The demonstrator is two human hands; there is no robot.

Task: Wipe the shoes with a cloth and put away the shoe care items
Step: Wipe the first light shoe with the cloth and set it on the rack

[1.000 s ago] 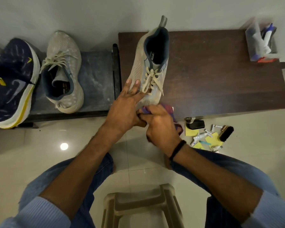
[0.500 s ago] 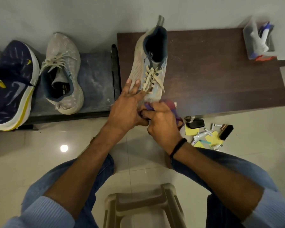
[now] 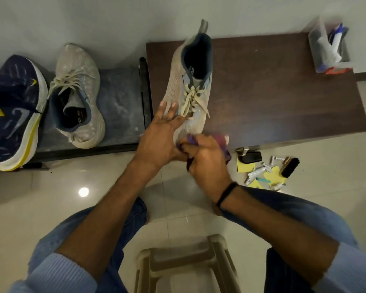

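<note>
Wiping looks under way but far from done: the left hand (image 3: 156, 142) lies flat, fingers straight, on the side of the grey shoe (image 3: 188, 87) at frame centre on the dark table (image 3: 283, 92), while the right hand (image 3: 205, 161) grips the purple cloth (image 3: 220, 139) against its toe. I count 2 grey shoes, the second grey shoe (image 3: 76, 94) dusty-looking at left, 1 navy shoe (image 3: 13, 111) at far left, and 1 cloth. Nothing seems put away: 1 brush (image 3: 290, 167), at least 3 tubes (image 3: 256, 172) and 3 yellow sheets (image 3: 274, 173) lie on the floor right of centre, and 1 clear container (image 3: 328, 51) stands upper right.
</note>
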